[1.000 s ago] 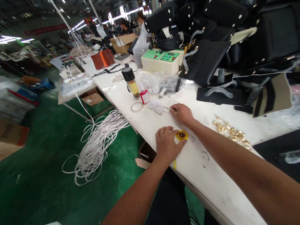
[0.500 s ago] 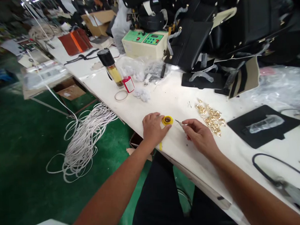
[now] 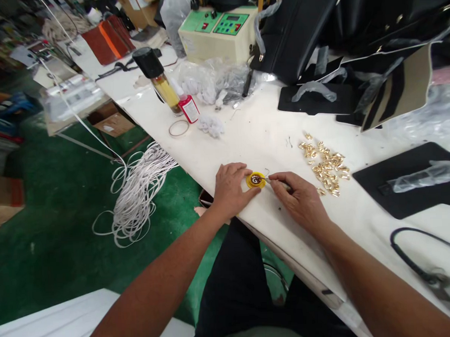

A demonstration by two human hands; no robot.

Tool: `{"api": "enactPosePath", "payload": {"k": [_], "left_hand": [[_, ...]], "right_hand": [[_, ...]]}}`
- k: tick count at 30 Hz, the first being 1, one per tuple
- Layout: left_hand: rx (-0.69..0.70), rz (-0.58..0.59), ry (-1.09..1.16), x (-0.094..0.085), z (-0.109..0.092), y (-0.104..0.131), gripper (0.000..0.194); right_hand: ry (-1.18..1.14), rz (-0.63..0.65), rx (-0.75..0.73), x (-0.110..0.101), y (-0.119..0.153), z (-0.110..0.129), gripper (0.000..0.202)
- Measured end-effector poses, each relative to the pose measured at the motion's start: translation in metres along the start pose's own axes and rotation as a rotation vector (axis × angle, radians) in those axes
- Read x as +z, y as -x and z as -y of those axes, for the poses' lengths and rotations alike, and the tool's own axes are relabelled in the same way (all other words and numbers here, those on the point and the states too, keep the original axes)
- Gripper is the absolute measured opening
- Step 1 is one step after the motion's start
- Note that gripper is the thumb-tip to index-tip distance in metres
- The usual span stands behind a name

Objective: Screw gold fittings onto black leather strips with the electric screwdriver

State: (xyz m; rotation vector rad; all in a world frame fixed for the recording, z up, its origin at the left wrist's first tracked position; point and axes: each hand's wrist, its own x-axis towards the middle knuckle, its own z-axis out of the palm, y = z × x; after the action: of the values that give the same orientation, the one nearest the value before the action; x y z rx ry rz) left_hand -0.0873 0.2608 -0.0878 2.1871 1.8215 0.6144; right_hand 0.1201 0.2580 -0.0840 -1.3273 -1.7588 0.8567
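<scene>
A small round yellow dish [image 3: 262, 185] with dark brown liquid in its middle lies on the white table. My left hand [image 3: 231, 190] grips its rim from the left, thumb and fingers around it. Between the thumb and fingers of my right hand [image 3: 297, 197] is a thin pointed tool [image 3: 269, 179], its tip over or in the liquid; which of the two I cannot tell. Most of the tool's handle is hidden by the hand. To the right of this hand lies a loose pile of small gold metal fittings [image 3: 328, 166].
A red bottle [image 3: 189, 109] and a black-capped glass jar [image 3: 165, 91] stand farther back, near a green-topped control box [image 3: 219, 37]. Black panels [image 3: 405, 195] lie on the right. White cord [image 3: 140, 197] is coiled on the green floor to the left.
My right hand has moved left, bringing the tool's tip from beside the yellow dish to its middle. My left hand stays on the dish. The camera view has shifted.
</scene>
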Motion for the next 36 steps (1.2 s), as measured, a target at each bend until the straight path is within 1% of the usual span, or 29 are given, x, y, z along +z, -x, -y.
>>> {"api": "enactPosePath", "payload": {"k": [3,6,11,17,22,27,32,36], "left_hand": [[0.001,-0.002,0.006,0.0003,0.0002,0.0007,0.042],[0.014,0.000,0.009,0.0003,0.0011,0.0012,0.041],[0.033,0.001,0.008,0.0006,0.0020,0.0021,0.041],[0.027,0.008,0.019,-0.0007,0.0003,0.0018,0.043],[0.006,0.022,0.008,-0.0014,-0.0007,0.0012,0.040],[0.024,0.011,0.013,0.0004,0.0002,0.0017,0.041],[0.021,0.004,0.002,0.0028,0.0018,0.0022,0.040],[0.032,-0.004,0.003,0.0028,0.0024,0.0028,0.041]], "right_hand": [[0.051,-0.003,-0.066,0.0050,-0.0027,-0.0022,0.020],[0.114,0.001,-0.084,0.0085,-0.0034,-0.0023,0.019],[0.088,0.030,-0.072,0.0085,-0.0033,-0.0002,0.018],[0.081,0.001,-0.062,0.0100,-0.0055,0.0003,0.018],[0.056,0.057,-0.059,0.0099,-0.0050,-0.0005,0.017],[0.069,0.028,-0.062,0.0096,-0.0054,-0.0002,0.019],[0.038,0.057,-0.043,0.0087,-0.0060,0.0000,0.019],[0.000,0.007,0.006,0.0065,-0.0073,0.0027,0.018]]}}
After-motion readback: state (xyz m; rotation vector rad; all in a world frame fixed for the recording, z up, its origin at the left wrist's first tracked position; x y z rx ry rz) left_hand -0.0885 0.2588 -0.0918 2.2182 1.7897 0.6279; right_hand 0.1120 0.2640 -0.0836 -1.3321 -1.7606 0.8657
